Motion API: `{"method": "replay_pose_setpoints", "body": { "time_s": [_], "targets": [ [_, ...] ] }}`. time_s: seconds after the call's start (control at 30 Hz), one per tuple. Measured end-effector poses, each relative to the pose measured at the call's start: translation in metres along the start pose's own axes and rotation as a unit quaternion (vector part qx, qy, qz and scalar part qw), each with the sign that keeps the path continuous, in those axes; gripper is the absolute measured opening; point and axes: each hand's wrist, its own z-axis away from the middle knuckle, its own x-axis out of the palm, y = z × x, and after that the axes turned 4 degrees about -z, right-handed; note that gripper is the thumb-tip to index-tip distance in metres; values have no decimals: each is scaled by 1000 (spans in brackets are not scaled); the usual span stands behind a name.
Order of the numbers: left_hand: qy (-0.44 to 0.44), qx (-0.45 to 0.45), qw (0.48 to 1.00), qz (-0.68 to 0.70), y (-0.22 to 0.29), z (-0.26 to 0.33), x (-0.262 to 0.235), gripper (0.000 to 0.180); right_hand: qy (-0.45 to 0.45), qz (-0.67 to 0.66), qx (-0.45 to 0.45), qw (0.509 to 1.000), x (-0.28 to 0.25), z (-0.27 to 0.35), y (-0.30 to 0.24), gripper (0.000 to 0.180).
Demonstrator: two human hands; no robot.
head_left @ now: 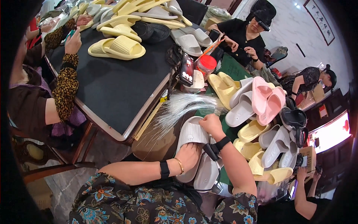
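Observation:
A light grey slide slipper (pixel 192 130) with a ribbed strap is in front of me at the table's near edge. My left hand (pixel 188 158) grips it from the near side, its fingers reaching in under the strap and partly hidden there. At the strap's right edge my right hand (pixel 212 124) is closed in a pinch; what it holds, if anything, is too small to make out. Beneath my right wrist lies a second grey slipper (pixel 207 172), its sole showing. Just beyond the hands spreads a bundle of clear thin plastic strands (pixel 186 110).
Pink slippers (pixel 266 100) and several grey, yellow and black ones pile up on the right. A phone (pixel 186 69) and a red-lidded jar (pixel 206 66) stand ahead. Left is a dark-topped table (pixel 108 86) with yellow slippers (pixel 117 47). Several other people sit around.

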Motion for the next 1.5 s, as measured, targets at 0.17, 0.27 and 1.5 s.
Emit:
{"method": "replay_pose_setpoints", "body": {
  "time_s": [0.17, 0.27, 1.5],
  "targets": [
    [128, 62, 985, -100, 0, 7, -28, 30, 83, -236, 7, 968, -4, 31, 19, 27],
    [-33, 61, 996, 49, -6, 6, -70, 18, 81, -349, 7, 934, -3, 57, 23, 29],
    [-73, -98, 845, 521, -63, -88, -27, 13, 132, -613, 30, 779, 4, 102, 4, 12]
  ]
}}
